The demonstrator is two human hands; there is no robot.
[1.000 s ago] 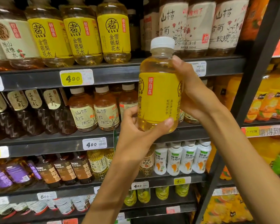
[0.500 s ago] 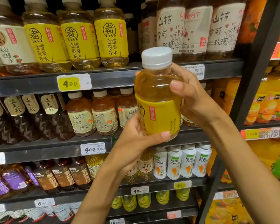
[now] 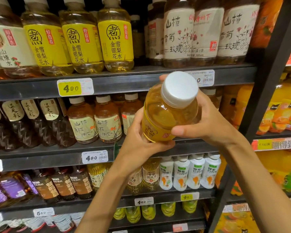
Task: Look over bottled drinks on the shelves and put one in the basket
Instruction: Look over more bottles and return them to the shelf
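- Bottle (image 3: 166, 113) with a yellow label and white cap (image 3: 179, 89), head view: held in the air in front of the middle shelf's front edge (image 3: 40, 157), tilted cap-first toward the camera.
- Left hand (image 3: 138, 142) cups its base; that grip is wrapped round the label.
- Right hand (image 3: 207, 121) holds the shoulder, thumb across the front.
- Likely full, so fairly heavy; smooth plastic, stiff enough; the labelled waist looks the surest hold.
- No basket in view.
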